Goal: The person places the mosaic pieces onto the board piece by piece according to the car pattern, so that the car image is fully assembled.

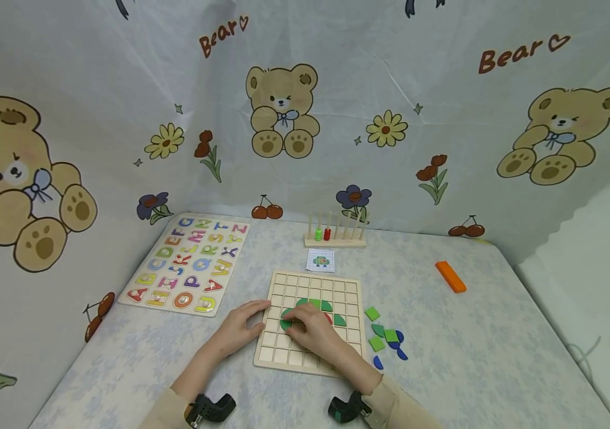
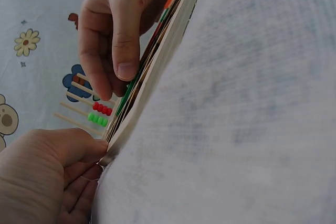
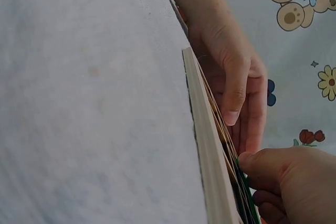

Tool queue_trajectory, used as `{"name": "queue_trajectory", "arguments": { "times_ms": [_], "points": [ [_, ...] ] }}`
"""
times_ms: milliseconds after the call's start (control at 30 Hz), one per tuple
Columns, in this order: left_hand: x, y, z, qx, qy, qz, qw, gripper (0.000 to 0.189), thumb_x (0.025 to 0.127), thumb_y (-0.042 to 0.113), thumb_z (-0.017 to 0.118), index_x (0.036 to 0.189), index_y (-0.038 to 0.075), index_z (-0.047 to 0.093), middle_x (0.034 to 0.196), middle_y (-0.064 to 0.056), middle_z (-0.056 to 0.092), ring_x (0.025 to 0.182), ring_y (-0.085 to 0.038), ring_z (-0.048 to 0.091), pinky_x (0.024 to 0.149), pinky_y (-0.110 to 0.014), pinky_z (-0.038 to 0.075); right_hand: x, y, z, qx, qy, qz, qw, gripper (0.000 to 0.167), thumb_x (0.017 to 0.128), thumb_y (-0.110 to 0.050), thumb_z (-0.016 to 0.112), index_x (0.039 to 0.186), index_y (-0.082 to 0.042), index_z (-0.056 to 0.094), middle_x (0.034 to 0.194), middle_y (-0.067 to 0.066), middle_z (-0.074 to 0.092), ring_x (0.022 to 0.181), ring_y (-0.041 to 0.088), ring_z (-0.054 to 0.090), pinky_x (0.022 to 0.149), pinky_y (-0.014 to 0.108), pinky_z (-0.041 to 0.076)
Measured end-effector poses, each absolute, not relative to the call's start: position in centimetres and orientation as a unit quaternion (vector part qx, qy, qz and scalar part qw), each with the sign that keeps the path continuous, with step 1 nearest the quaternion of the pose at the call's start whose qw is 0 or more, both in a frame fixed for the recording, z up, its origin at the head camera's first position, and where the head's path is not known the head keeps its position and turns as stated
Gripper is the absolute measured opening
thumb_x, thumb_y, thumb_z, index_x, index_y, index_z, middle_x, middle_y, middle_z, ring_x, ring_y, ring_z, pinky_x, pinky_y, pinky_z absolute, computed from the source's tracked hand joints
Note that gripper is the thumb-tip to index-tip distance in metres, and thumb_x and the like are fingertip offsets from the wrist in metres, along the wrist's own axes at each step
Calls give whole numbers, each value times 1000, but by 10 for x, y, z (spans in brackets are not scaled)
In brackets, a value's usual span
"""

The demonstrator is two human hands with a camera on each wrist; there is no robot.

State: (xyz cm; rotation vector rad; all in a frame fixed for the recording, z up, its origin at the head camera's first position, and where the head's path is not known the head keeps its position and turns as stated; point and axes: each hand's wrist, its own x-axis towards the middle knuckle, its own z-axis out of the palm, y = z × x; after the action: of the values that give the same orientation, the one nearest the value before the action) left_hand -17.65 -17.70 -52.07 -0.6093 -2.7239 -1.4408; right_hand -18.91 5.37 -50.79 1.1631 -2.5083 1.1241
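Note:
A square wooden grid board point(image 1: 294, 360) lies on the table with coloured pieces in its cells. At its left edge my left hand point(image 1: 237, 326) rests, thumb and fingers loosely bent and touching the rim. My right hand point(image 1: 316, 330) reaches across the board and pinches a green rounded piece point(image 1: 285, 320) on the left side of the grid. Close by are a light green square point(image 1: 314, 303), a green rounded piece point(image 1: 302, 301) and a red piece point(image 1: 329, 319), partly hidden by the right hand. In the right wrist view, the right thumb and fingers point(image 3: 252, 163) meet at the board's surface.
Loose green and blue pieces point(image 1: 389, 335) lie right of the board. Behind it are a pattern card point(image 1: 320, 260) and a peg rack point(image 1: 335, 242) with green and red beads. An alphabet board point(image 1: 184, 265) lies left, an orange block point(image 1: 451, 277) right.

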Motion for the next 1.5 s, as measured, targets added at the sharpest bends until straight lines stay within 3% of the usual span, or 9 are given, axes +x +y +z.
{"name": "queue_trajectory", "arguments": {
  "times_ms": [267,400,633,1000,1500],
  "points": [
    [-177,-177,-521,-204,-866,-456,9,47,88,8,66,133,4,54,134,-7,52,128,-25,43,105,-44,34,-188,54,-495,294,-821,487,-34,23,88,-19,69,108,-8,69,106,1,66,98,14,61,82,27,52],
    [-177,-177,-521,-199,-867,-457,7,47,88,8,66,133,5,54,134,-7,52,128,-25,42,105,-44,34,-188,58,-484,273,-812,513,-48,28,88,-23,69,111,-7,68,108,2,66,99,19,62,85,35,51],
    [-177,-176,-521,-188,-869,-458,5,47,87,8,66,133,6,55,133,-6,52,128,-26,43,105,-45,35,-194,76,-469,263,-817,512,-23,28,88,-22,68,111,-6,67,107,0,66,99,23,61,86,43,50],
    [-178,-176,-522,-190,-867,-460,6,46,88,7,66,132,6,55,134,-6,52,128,-24,42,105,-43,35,-202,132,-453,217,-840,497,35,28,88,-13,68,113,-3,66,109,9,65,101,29,59,88,51,47],
    [-177,-175,-521,-198,-868,-455,8,46,87,7,66,132,4,54,134,-7,52,128,-25,43,105,-43,35,-209,193,-468,156,-873,455,82,29,88,-14,68,116,-4,65,109,11,65,101,28,58,88,48,48]
  ]
}}
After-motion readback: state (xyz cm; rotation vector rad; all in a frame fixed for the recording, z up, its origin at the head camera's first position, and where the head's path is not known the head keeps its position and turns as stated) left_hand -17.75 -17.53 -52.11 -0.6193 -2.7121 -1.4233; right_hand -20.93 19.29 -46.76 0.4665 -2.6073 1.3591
